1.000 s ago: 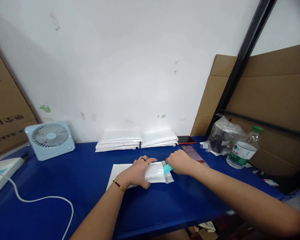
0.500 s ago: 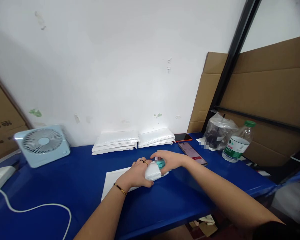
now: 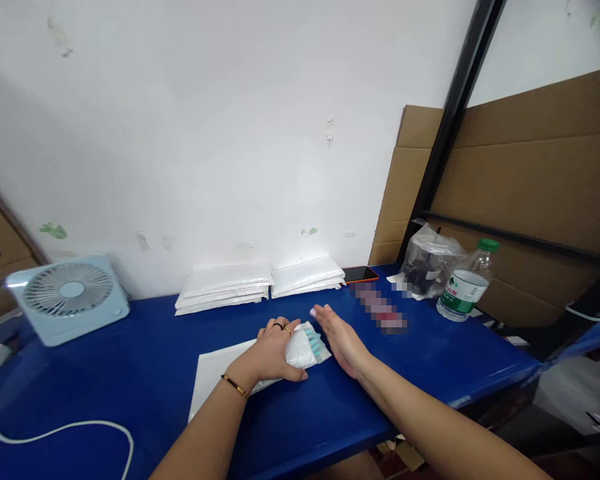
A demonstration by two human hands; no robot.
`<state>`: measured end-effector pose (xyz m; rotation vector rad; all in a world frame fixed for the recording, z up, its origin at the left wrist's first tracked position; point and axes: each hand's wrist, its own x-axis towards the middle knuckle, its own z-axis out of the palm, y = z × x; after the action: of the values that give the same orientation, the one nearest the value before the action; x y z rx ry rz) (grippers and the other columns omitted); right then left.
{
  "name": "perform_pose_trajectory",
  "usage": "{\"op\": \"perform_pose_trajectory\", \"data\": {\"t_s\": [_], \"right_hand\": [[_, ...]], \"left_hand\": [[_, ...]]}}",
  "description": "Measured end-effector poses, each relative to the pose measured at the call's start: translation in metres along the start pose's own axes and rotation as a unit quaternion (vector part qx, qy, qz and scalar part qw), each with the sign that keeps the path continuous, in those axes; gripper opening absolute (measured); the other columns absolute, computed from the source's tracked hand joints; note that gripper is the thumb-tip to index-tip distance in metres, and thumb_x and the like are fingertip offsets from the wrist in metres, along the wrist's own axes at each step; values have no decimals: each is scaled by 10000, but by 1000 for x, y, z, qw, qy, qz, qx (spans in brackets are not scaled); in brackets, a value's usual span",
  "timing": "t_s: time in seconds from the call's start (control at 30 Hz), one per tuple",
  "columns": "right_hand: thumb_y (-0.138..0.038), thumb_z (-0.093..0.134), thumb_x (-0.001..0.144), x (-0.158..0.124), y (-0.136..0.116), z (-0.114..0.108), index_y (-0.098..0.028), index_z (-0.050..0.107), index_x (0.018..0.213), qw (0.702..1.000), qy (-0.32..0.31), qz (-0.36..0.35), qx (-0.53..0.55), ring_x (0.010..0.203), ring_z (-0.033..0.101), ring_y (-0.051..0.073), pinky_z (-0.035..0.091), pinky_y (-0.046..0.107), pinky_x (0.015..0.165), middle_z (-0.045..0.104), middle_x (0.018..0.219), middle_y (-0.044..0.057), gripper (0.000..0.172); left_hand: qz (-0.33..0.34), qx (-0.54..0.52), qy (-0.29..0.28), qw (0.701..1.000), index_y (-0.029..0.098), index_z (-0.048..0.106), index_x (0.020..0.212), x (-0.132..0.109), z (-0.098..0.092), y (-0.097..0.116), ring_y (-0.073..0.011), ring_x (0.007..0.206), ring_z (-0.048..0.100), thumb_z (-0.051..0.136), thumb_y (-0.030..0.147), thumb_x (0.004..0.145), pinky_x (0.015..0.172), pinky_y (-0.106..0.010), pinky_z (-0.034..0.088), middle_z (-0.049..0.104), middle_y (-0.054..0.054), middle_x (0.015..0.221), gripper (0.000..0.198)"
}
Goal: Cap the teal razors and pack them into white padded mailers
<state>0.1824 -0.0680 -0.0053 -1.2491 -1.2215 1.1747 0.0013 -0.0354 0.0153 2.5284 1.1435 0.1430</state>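
Observation:
A white padded envelope (image 3: 220, 373) lies on the blue table. My left hand (image 3: 273, 351) grips it near its right end, thumb at the front edge and fingers over the back. Out of that end shows a clear packet (image 3: 317, 342) with teal items inside. Just right of the packet, my right hand (image 3: 343, 340) is held flat with its fingers stretched out, holding nothing. Part of the envelope is hidden under my left hand.
Two stacks of white envelopes (image 3: 225, 283) (image 3: 307, 275) stand along the wall. A light blue fan (image 3: 73, 293) and white cable (image 3: 65, 430) are at left. Phones, a bagged dark cup (image 3: 427, 263) and a water bottle (image 3: 465, 283) are at right.
My right hand has let go of the teal packet, moved off to its right and straightened its fingers. My left hand still grips the envelope. The view has shifted slightly.

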Motion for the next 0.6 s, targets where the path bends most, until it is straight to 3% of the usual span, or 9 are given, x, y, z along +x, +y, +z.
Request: {"op": "perform_pose_trajectory", "data": {"t_s": [0.1, 0.23, 0.33, 0.4, 0.53, 0.6], "right_hand": [[-613, 183, 863, -7, 0, 2, -181, 269, 1393, 998, 55, 16, -36, 1334, 230, 211, 193, 410, 1093, 285, 1443, 54, 689], [-616, 243, 856, -22, -3, 2, -261, 314, 1374, 994, -20, 19, -105, 1346, 185, 237, 140, 450, 1099, 306, 1434, 1, 632], [-595, 251, 864, -34, -6, -3, -247, 220, 1408, 981, 13, 4, -193, 1367, 77, 204, -2, 439, 1112, 230, 1463, 2, 647], [-558, 252, 878, -40, -4, -5, -226, 206, 1412, 967, -4, -13, -254, 1368, 67, 172, -70, 414, 1109, 226, 1464, 12, 630], [-428, 289, 898, -47, 0, -3, -218, 126, 1425, 939, -90, -64, -327, 1365, 86, 142, -58, 404, 1115, 214, 1468, 16, 590], [-369, 320, 886, -50, -1, -1, -229, 89, 1428, 930, -81, -85, -349, 1367, 72, 150, -34, 421, 1115, 186, 1476, 11, 606]], "left_hand": [[-5, 0, -3, 1000, 295, 209, 1385, 0, 0, 0, -335, 1198, 294, 684, 636, 452, 970, -450, 278, 353, -102, 1287, 1101], [-4, 8, 7, 1000, 288, 219, 1384, 1, 2, -1, -331, 1187, 308, 683, 632, 451, 960, -446, 292, 366, -103, 1278, 1097], [3, 12, 18, 1000, 280, 224, 1385, 2, 4, -4, -329, 1187, 307, 675, 646, 446, 970, -451, 281, 363, -105, 1281, 1104], [9, 11, 18, 1000, 280, 218, 1387, 2, 5, -5, -329, 1185, 312, 671, 654, 443, 971, -450, 282, 366, -104, 1277, 1112], [12, 13, 19, 1000, 287, 222, 1385, 2, 5, -5, -329, 1178, 319, 671, 644, 454, 963, -441, 291, 371, -102, 1272, 1094], [15, 12, 23, 1000, 285, 230, 1384, 2, 5, -6, -324, 1169, 325, 670, 643, 459, 960, -439, 294, 378, -102, 1262, 1085]]}}
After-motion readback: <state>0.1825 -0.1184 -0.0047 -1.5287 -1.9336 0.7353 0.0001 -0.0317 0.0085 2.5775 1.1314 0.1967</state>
